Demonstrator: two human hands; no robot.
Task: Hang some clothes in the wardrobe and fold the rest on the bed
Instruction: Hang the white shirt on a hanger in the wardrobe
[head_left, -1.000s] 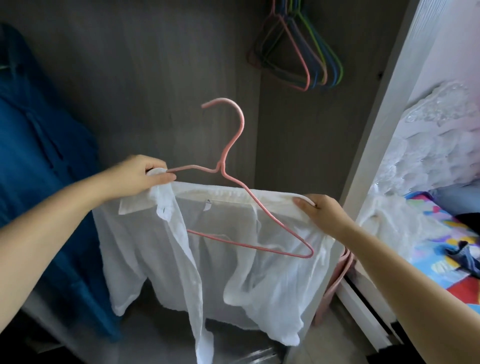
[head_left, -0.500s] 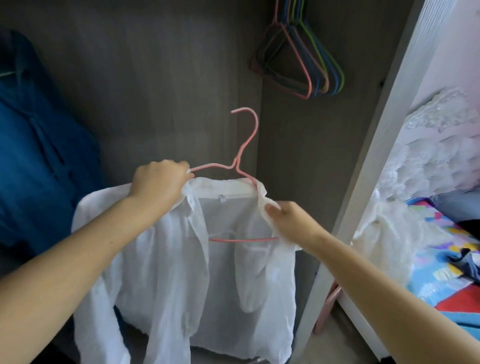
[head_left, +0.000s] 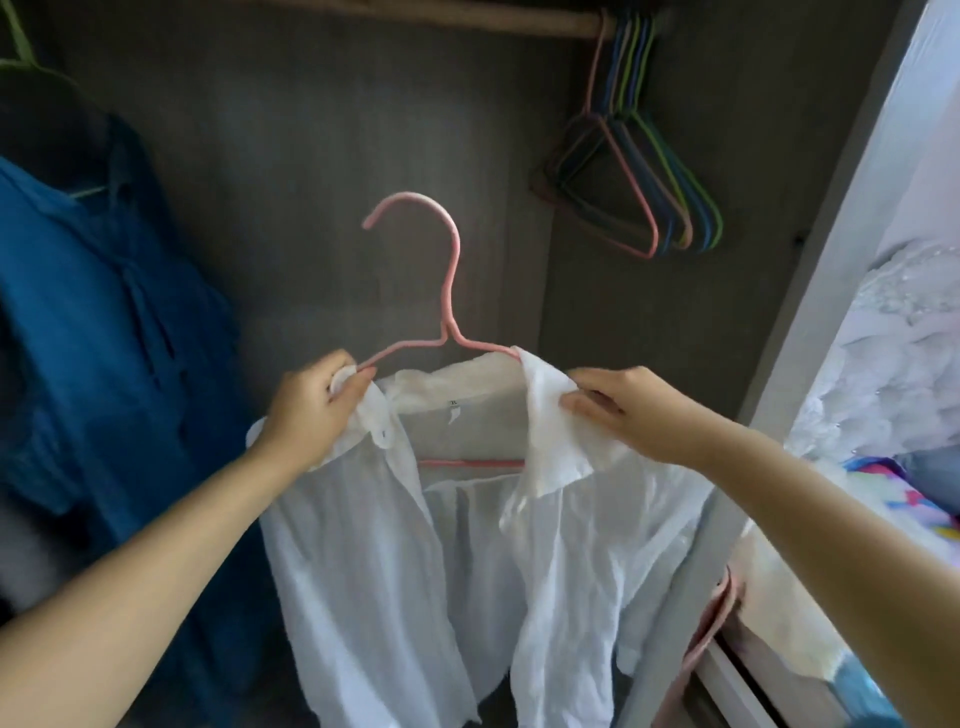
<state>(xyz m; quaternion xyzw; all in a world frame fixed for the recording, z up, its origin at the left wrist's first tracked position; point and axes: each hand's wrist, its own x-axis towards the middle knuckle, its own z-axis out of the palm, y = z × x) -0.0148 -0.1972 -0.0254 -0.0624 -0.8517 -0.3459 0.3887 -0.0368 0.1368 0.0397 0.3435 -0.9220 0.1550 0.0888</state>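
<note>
A thin white shirt (head_left: 395, 561) hangs on a pink wire hanger (head_left: 451, 291) in front of the open wardrobe. My left hand (head_left: 311, 410) grips the hanger's left shoulder together with the shirt's collar. My right hand (head_left: 623, 410) pinches the right collar flap near the hanger's right shoulder. The hook points up and left, well below the wooden rail (head_left: 467, 21). The hanger's lower bar shows through the open neck.
A blue garment (head_left: 104, 338) hangs at the wardrobe's left. Several empty coloured hangers (head_left: 639, 171) hang from the rail at the right. The white wardrobe frame (head_left: 831, 270) stands on the right, with the bed and its colourful cover (head_left: 914, 499) beyond.
The shirt's right shoulder has been pulled onto the hanger, so both shoulders now sit on it. My right hand moved from the hanger's end to the collar flap. The camera tilted up to the rail.
</note>
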